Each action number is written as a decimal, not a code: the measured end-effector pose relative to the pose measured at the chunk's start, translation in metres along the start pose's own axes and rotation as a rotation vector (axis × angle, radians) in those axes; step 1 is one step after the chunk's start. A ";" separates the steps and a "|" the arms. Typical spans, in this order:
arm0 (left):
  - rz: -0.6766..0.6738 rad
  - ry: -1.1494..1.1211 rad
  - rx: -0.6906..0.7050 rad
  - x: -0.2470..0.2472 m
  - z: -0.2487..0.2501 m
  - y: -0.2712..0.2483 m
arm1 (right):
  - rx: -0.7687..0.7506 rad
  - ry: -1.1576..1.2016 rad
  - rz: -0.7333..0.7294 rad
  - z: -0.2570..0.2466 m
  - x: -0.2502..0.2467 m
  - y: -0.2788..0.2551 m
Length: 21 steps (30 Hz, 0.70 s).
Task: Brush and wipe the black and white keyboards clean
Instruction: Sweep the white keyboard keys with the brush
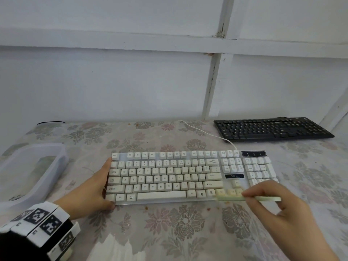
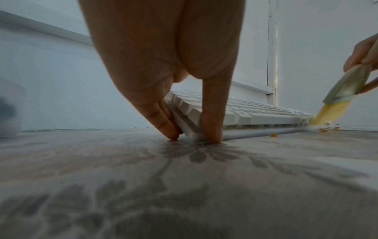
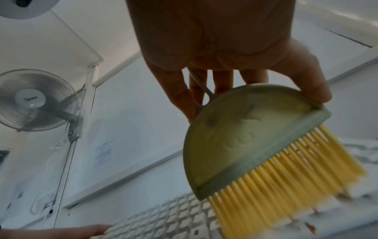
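The white keyboard (image 1: pixel 188 176) lies mid-table on a flowered cloth. My left hand (image 1: pixel 105 183) braces its left end: straight fingers against the side, thumb at the front corner, as the left wrist view (image 2: pixel 194 137) shows. My right hand (image 1: pixel 245 196) pinches a pale green half-round brush (image 1: pixel 263 199) with yellow bristles (image 3: pixel 296 177). The bristles touch the keys at the keyboard's front right, near the arrow keys. The brush (image 2: pixel 345 85) looks blurred with motion. Orange crumbs (image 1: pixel 145 208) lie on the cloth by the front edge. The black keyboard (image 1: pixel 271 129) sits at the back right, untouched.
A clear plastic container (image 1: pixel 32 166) stands at the left edge of the table. The white keyboard's cable (image 1: pixel 203 132) runs back toward the white wall. The flowered cloth (image 1: pixel 178 232) spreads in front of the keyboard. A wall fan (image 3: pixel 30 98) shows in the right wrist view.
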State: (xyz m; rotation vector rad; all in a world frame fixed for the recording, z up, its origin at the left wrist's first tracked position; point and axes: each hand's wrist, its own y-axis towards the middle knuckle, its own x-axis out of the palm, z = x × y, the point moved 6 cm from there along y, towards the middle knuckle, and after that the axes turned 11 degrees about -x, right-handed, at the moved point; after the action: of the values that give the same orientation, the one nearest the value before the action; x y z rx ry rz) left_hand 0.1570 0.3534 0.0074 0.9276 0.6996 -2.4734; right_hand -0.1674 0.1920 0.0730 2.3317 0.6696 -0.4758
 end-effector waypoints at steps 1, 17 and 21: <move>-0.003 -0.003 -0.004 0.001 0.000 0.000 | -0.008 0.022 -0.001 -0.002 0.000 0.000; 0.017 -0.055 0.033 0.002 0.015 -0.007 | 0.007 0.006 -0.012 0.016 -0.020 0.000; 0.027 -0.074 0.029 0.001 0.013 -0.005 | 0.083 -0.068 0.025 0.033 -0.042 0.001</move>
State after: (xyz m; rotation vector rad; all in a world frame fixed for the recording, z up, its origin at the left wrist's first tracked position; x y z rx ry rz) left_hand 0.1473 0.3497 0.0163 0.8449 0.6244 -2.4869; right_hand -0.2058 0.1545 0.0710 2.3868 0.5979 -0.5791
